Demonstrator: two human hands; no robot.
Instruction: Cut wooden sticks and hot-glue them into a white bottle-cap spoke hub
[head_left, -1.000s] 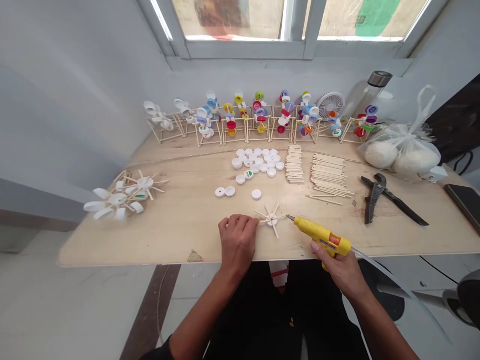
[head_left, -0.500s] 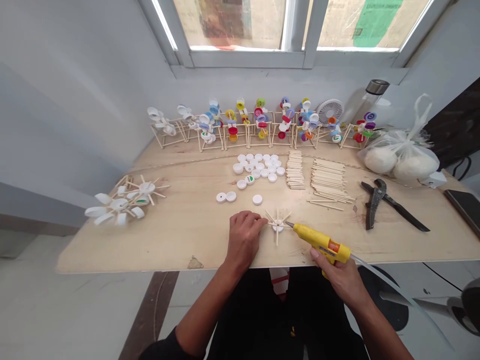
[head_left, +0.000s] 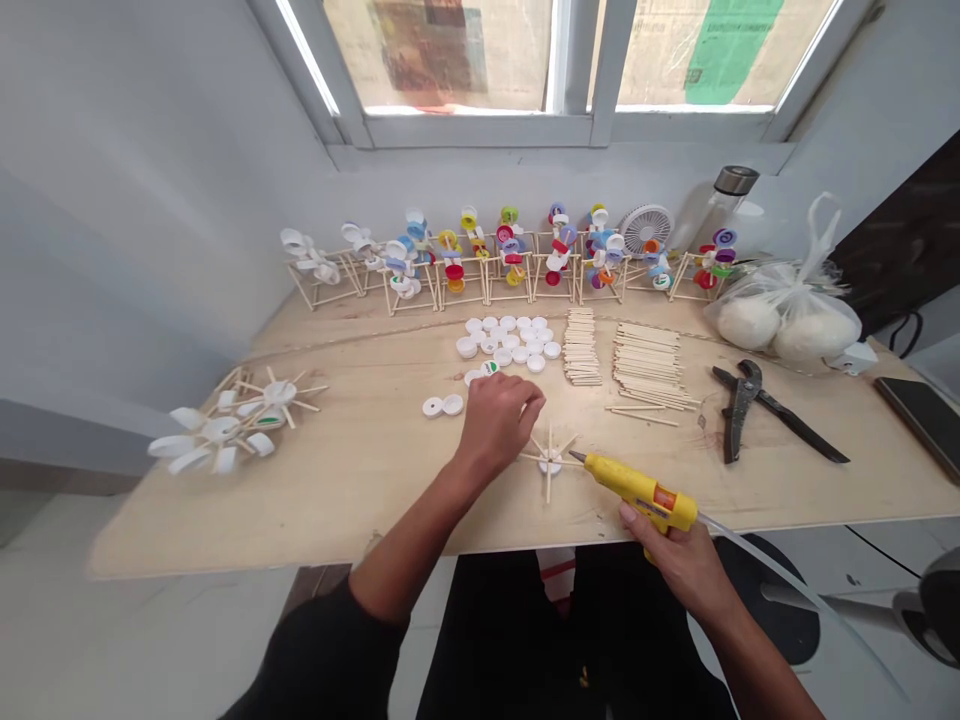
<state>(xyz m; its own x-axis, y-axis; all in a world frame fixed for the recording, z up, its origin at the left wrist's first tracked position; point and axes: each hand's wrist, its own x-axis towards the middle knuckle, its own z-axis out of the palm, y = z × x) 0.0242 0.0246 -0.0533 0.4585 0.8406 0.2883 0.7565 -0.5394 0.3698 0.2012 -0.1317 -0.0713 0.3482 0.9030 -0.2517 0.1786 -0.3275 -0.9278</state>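
Observation:
My right hand (head_left: 679,550) grips a yellow hot glue gun (head_left: 634,490), a clear glue stick trailing from its back. The nozzle points left at a small wheel of wooden sticks (head_left: 549,490), whose sticks radiate from a white bottle cap (head_left: 551,466) lying on the table. Up and left of that wheel is my left hand (head_left: 496,415), its fingers curled downward. Its fingertips are hidden, so whatever it holds cannot be seen. Just beyond it lie several white bottle caps (head_left: 523,340), and two more caps (head_left: 442,406) sit to its left.
Wooden stick piles (head_left: 651,365) lie right of the caps, near black-handled cutters (head_left: 742,410). Finished white cap wheels (head_left: 223,432) rest at left. Stick stands with coloured caps (head_left: 514,260) line the wall, beside a small fan (head_left: 646,231), a bottle (head_left: 712,205) and a plastic bag (head_left: 787,315).
My left hand has left the stick wheel and moved up over the spot where a single white cap lay. The glue gun stays beside the wheel. The view has shifted slightly.

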